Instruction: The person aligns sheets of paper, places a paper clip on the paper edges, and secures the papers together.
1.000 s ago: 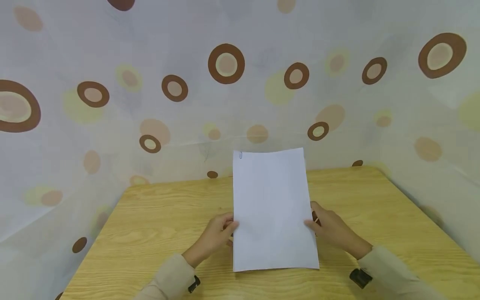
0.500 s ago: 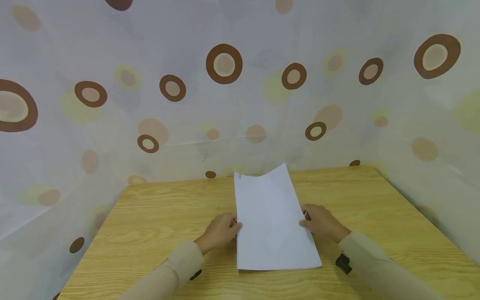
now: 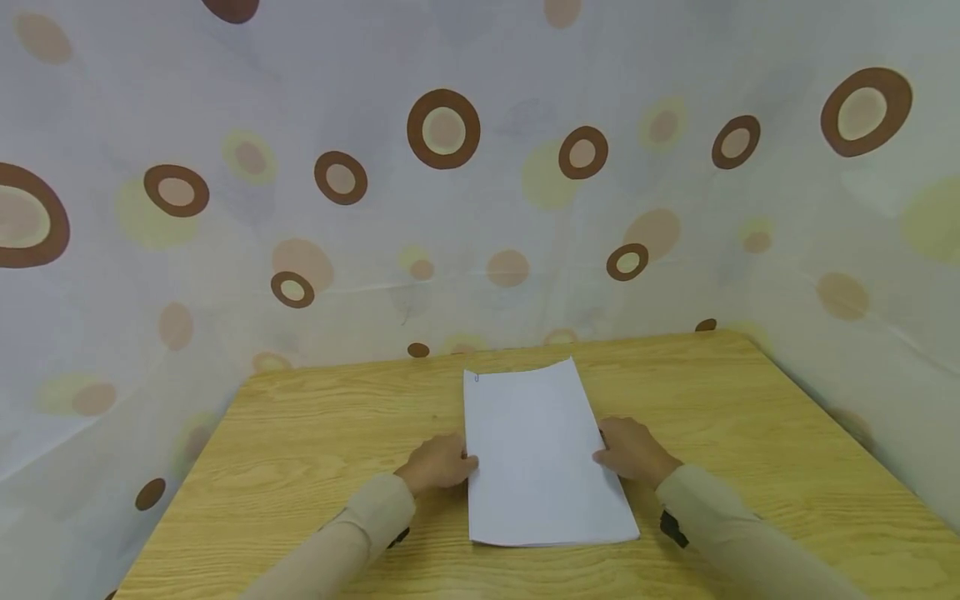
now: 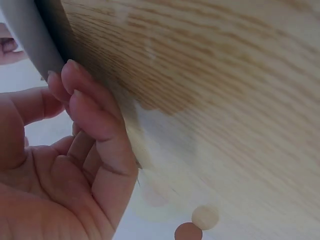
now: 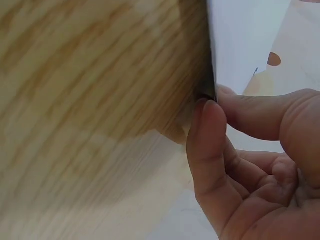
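A thin stack of white paper (image 3: 536, 458) lies low over the wooden table, its far right corner curling up. A small paper clip (image 3: 476, 378) is fixed at the far left corner. My left hand (image 3: 438, 462) pinches the left edge, thumb on top and fingers beneath. On the opposite edge my right hand (image 3: 633, 450) pinches the sheets the same way. Close up in the right wrist view, the thumb and index finger grip the paper's edge (image 5: 214, 55). The left wrist view shows curled fingers (image 4: 92, 107) under the paper's edge (image 4: 37, 40).
The wood-grain table (image 3: 315, 425) extends around the paper on all sides. Behind it and along both sides hangs a pale curtain (image 3: 375, 225) printed with brown and yellow circles. Dark wrist devices show below both sleeves.
Both hands have lowered the paper from a raised, tilted pose to nearly flat just over the table. Its far edge has dropped, and the right hand has shifted slightly left.
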A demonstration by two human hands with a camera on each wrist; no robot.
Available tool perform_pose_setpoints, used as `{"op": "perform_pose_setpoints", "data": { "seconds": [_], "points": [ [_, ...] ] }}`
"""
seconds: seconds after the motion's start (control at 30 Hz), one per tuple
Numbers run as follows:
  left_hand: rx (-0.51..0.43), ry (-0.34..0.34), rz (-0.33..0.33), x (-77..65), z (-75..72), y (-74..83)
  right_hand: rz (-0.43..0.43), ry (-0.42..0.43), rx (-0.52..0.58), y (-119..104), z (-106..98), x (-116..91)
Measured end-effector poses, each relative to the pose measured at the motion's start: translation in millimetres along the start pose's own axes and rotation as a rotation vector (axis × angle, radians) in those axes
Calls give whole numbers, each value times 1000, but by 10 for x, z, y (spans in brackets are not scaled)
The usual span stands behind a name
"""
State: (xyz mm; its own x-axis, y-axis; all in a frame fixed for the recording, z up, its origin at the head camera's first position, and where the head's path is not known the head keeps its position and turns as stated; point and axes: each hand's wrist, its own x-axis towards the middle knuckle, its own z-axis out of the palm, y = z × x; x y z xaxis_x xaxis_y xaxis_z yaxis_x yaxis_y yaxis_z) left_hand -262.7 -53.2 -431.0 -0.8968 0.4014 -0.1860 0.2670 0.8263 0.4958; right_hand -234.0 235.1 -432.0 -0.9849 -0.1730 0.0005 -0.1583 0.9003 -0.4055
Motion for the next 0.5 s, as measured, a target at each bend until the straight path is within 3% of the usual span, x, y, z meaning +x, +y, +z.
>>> {"op": "perform_pose_setpoints", "data": {
  "seconds": [0.17,0.33,0.5],
  "points": [
    [67,-8,-3,7,33,-44,12,3,-14,-25,13,22],
    [159,91,42,-2,57,-69,4,21,-112,-28,17,45],
    [159,160,111,-3,70,-59,-27,63,-181,-38,32,60]
  ]
}}
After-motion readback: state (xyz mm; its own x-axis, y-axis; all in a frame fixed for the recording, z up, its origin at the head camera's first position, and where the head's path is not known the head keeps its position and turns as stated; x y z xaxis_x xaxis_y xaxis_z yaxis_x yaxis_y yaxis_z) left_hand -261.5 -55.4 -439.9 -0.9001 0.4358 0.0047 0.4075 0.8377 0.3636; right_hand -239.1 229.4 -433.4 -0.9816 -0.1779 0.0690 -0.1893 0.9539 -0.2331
